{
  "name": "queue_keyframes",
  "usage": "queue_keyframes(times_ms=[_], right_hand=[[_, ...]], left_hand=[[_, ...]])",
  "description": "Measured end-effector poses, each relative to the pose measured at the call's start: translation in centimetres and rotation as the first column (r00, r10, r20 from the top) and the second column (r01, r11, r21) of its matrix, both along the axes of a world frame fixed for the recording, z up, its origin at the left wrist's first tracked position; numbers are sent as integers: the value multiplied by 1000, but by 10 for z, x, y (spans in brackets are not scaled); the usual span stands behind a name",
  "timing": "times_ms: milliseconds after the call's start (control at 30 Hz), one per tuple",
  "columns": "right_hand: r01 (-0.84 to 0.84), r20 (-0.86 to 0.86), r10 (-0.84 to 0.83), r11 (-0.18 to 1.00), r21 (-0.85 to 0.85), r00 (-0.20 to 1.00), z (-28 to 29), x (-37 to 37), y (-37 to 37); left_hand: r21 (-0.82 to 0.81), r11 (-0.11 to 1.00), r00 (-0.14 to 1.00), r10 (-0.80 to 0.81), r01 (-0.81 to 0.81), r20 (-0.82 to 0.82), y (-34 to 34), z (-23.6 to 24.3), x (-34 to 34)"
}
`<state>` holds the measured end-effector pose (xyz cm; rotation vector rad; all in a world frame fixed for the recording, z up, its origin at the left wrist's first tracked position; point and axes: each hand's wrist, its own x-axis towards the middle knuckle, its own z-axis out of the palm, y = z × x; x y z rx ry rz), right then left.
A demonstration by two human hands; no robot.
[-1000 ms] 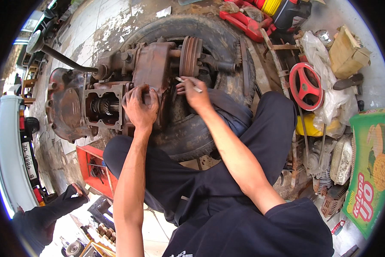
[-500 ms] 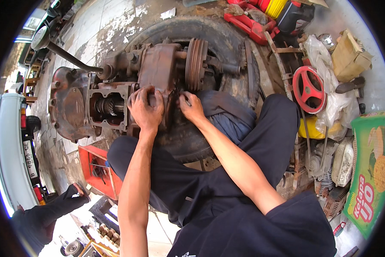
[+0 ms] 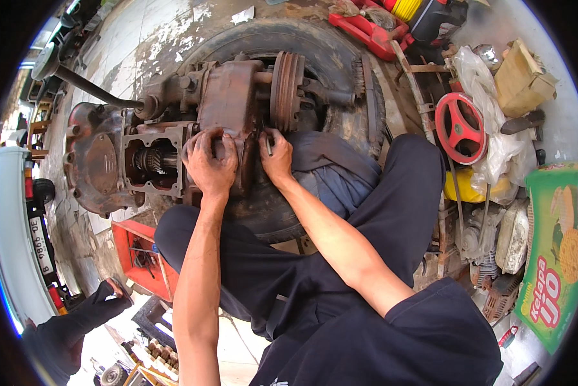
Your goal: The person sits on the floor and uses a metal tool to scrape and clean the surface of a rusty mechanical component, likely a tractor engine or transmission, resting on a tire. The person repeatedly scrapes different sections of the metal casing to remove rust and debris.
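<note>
A rusty brown gearbox point(image 3: 228, 106) lies across a big tyre point(image 3: 340, 48), its open side window point(image 3: 154, 161) showing gears inside. My left hand point(image 3: 210, 164) rests against the near side of the housing, fingers bent and thumb curled toward them; whatever they may pinch is hidden. Beside it, right of the housing's flange, my right hand point(image 3: 277, 157) is closed around a thin metal piece point(image 3: 269, 149), mostly hidden by the fingers. A grooved pulley point(image 3: 288, 90) sits just beyond that hand. Dark cloth point(image 3: 334, 170) lies on the tyre next to my right wrist.
A long gear lever point(image 3: 93, 89) sticks up at the left. A red toolbox point(image 3: 150, 260) stands by my left knee. On the right are a metal rack point(image 3: 424, 103), a red handwheel point(image 3: 461, 128) and plastic bags. Another person's leg point(image 3: 99, 309) shows lower left.
The whole view has shifted slightly, moving the gearbox a little left and up in the picture. Both hands stay at the housing; my right hand has turned somewhat, showing more of the thin metal piece.
</note>
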<state>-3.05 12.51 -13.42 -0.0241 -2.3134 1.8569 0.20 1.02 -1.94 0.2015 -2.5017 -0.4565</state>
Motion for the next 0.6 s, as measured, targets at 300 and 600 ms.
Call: queue_keyframes(times_ms=[300, 600], right_hand=[[-92, 437, 87, 996, -10, 895, -9, 2, 12], [76, 302, 131, 806, -587, 944, -20, -1, 17]], left_hand=[[-3, 1000, 1000, -9, 9, -24, -3, -4, 2], [-63, 997, 999, -37, 35, -23, 5, 4, -2]])
